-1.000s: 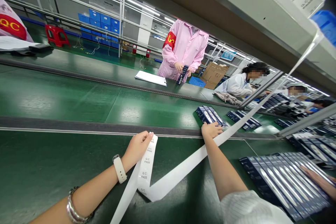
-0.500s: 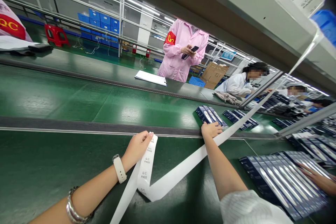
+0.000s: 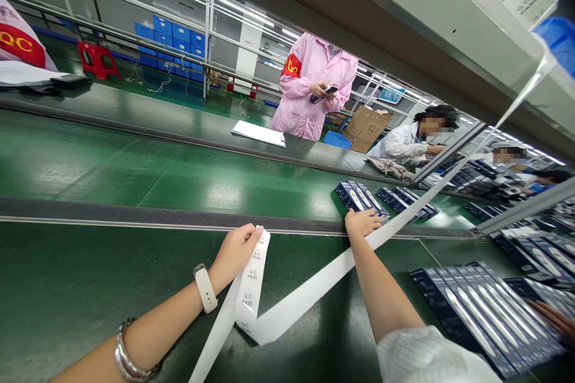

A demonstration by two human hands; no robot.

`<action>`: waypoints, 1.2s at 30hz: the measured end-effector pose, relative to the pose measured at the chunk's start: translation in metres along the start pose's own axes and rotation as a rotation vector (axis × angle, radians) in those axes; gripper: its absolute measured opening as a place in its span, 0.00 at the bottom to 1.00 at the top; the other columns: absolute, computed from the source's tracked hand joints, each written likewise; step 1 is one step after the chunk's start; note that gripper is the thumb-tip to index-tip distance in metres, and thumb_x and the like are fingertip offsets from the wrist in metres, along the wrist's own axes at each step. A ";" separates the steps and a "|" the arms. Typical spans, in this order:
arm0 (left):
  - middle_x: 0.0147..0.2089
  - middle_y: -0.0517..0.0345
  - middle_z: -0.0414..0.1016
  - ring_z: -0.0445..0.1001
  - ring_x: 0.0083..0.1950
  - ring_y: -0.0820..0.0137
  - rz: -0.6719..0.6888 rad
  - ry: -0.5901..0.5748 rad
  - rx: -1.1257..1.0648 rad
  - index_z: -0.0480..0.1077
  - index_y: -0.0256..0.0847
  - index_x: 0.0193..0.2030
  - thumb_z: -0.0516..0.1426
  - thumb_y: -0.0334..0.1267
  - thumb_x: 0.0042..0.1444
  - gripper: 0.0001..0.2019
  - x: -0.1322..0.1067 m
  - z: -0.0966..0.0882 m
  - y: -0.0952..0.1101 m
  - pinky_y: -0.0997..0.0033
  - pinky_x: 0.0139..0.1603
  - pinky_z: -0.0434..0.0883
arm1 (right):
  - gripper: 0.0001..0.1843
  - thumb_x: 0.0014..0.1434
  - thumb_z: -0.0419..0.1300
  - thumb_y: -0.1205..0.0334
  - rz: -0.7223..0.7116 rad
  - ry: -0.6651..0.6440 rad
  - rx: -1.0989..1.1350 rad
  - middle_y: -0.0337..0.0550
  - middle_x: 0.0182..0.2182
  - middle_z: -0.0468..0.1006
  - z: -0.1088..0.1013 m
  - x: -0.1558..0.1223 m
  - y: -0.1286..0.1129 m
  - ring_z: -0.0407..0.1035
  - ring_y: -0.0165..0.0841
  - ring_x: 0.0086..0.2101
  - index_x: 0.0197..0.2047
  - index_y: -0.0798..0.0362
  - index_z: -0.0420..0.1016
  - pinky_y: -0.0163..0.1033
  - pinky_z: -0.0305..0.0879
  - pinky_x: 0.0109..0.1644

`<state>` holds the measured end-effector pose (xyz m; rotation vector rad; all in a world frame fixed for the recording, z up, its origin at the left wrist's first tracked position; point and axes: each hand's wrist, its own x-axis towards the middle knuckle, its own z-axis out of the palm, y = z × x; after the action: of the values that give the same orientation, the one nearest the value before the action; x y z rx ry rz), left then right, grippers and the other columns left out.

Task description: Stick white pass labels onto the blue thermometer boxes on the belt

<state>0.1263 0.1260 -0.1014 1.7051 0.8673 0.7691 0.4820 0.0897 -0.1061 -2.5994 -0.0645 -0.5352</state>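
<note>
My left hand [image 3: 238, 252] is closed in a pinch on the end of a white sticker strip [image 3: 252, 275] printed "Q.C. PASS". The strip bends down at the work surface, then runs up to the right, passing by my right forearm. Over by the conveyor edge, my right hand [image 3: 362, 223] grips the near ends of a few dark blue boxes [image 3: 359, 194] lying side by side on the green belt. Its fingertips are partly hidden against the boxes. More dark blue boxes [image 3: 399, 198] lie just right of them on the belt.
A large row of boxes [image 3: 485, 314] lies at lower right, with another person's hand [image 3: 554, 317] beside it. An overhead shelf [image 3: 404, 18] crosses the upper right. A clipboard [image 3: 258, 133] rests on the far ledge, near a person in pink [image 3: 309, 90].
The belt seam and the boxes to the right have shifted slightly left; the boxes at my right hand have stayed put. The other person's hand at right has moved rightward. My hands hold still.
</note>
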 end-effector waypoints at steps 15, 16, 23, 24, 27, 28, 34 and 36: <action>0.18 0.65 0.51 0.53 0.21 0.75 0.005 -0.002 0.016 0.51 0.40 0.20 0.45 0.51 0.56 0.20 -0.001 0.000 0.000 0.75 0.22 0.48 | 0.24 0.58 0.54 0.54 0.018 0.023 -0.011 0.50 0.53 0.59 0.003 0.001 -0.001 0.58 0.41 0.50 0.56 0.55 0.58 0.51 0.58 0.51; 0.18 0.65 0.51 0.53 0.21 0.75 0.004 -0.003 0.017 0.51 0.40 0.20 0.45 0.51 0.56 0.20 -0.001 0.000 0.001 0.75 0.22 0.48 | 0.25 0.58 0.54 0.54 0.019 0.019 -0.012 0.50 0.54 0.59 0.003 0.001 -0.001 0.58 0.41 0.50 0.56 0.55 0.58 0.51 0.57 0.51; 0.18 0.65 0.51 0.53 0.21 0.75 -0.001 -0.005 0.023 0.51 0.40 0.20 0.45 0.51 0.56 0.20 0.000 0.000 0.003 0.75 0.22 0.48 | 0.30 0.56 0.55 0.52 0.028 -0.035 -0.003 0.53 0.55 0.55 0.002 0.001 0.000 0.52 0.43 0.53 0.59 0.52 0.53 0.49 0.52 0.53; 0.18 0.66 0.51 0.53 0.21 0.75 -0.002 -0.005 0.024 0.51 0.40 0.20 0.45 0.50 0.56 0.20 0.000 0.000 0.003 0.75 0.22 0.48 | 0.31 0.55 0.55 0.52 0.030 -0.039 -0.004 0.54 0.55 0.54 0.003 0.001 0.000 0.51 0.44 0.53 0.59 0.52 0.52 0.49 0.52 0.53; 0.18 0.66 0.50 0.53 0.22 0.75 0.000 -0.008 0.023 0.51 0.40 0.19 0.46 0.50 0.56 0.20 0.000 0.000 0.002 0.75 0.22 0.48 | 0.29 0.56 0.53 0.52 0.038 -0.045 -0.008 0.52 0.56 0.53 0.003 0.001 -0.001 0.51 0.43 0.53 0.59 0.51 0.52 0.49 0.51 0.54; 0.19 0.66 0.51 0.53 0.22 0.75 0.000 -0.009 0.022 0.51 0.40 0.19 0.46 0.50 0.56 0.20 0.000 0.000 0.001 0.75 0.22 0.48 | 0.28 0.57 0.53 0.51 0.041 -0.046 -0.009 0.51 0.56 0.53 0.003 0.001 -0.001 0.51 0.42 0.53 0.59 0.50 0.53 0.49 0.51 0.54; 0.18 0.65 0.51 0.53 0.22 0.75 -0.002 -0.010 0.015 0.51 0.40 0.19 0.46 0.50 0.56 0.20 -0.001 0.000 0.001 0.76 0.22 0.49 | 0.26 0.58 0.53 0.52 0.048 -0.038 -0.037 0.50 0.56 0.54 0.003 0.001 -0.002 0.53 0.41 0.53 0.57 0.50 0.55 0.49 0.53 0.53; 0.18 0.65 0.51 0.53 0.22 0.75 -0.004 -0.010 0.012 0.51 0.40 0.19 0.46 0.50 0.55 0.20 -0.001 0.000 0.001 0.76 0.22 0.49 | 0.25 0.58 0.53 0.52 0.051 -0.031 -0.054 0.50 0.56 0.55 0.003 0.001 -0.003 0.54 0.41 0.52 0.57 0.50 0.56 0.49 0.54 0.53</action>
<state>0.1259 0.1256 -0.1001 1.7160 0.8696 0.7541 0.4837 0.0934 -0.1068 -2.6545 0.0054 -0.4846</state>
